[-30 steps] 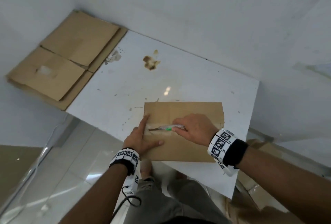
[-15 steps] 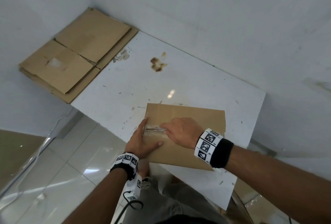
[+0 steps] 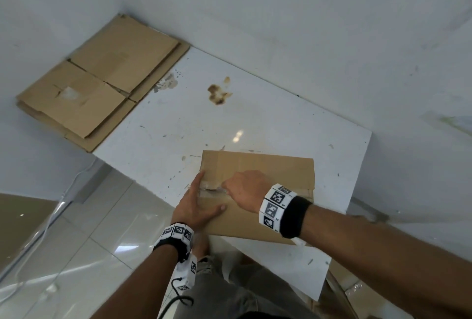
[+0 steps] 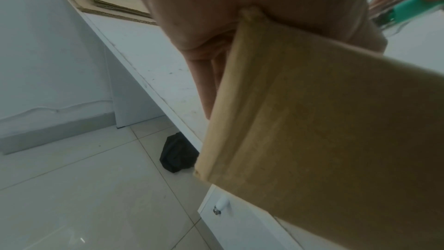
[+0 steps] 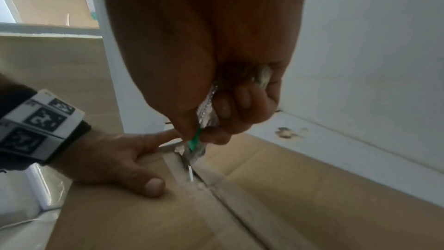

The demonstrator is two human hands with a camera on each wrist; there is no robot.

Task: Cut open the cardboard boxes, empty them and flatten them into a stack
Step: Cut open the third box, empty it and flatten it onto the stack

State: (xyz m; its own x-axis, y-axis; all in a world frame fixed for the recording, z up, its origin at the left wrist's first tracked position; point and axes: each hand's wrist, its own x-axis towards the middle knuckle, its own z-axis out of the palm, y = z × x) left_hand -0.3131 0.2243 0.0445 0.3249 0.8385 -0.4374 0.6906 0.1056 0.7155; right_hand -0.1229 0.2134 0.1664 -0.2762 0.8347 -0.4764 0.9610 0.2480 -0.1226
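Observation:
A brown cardboard box (image 3: 260, 165) lies on the white table (image 3: 268, 119), hanging over its near edge. My left hand (image 3: 196, 206) holds the box's left end, thumb on top and fingers down the side (image 4: 206, 87). My right hand (image 3: 245, 188) grips a clear utility knife with a green slider (image 5: 206, 119). Its blade (image 5: 190, 173) sits in the taped centre seam near the left end. A stack of flattened boxes (image 3: 102, 83) lies at the table's far left corner. The knife's green slider (image 4: 408, 9) also shows in the left wrist view.
White walls close in behind and to the right of the table. A brown stain (image 3: 218, 92) marks the tabletop. Below the table lie a black bag (image 4: 177, 153) on the tiled floor and a drawer knob (image 4: 222, 205). More cardboard (image 3: 342, 278) lies under the table's right side.
My right hand has drawn the knife leftward along the seam toward my left hand, which has stayed holding the box's left end. The view has tilted slightly.

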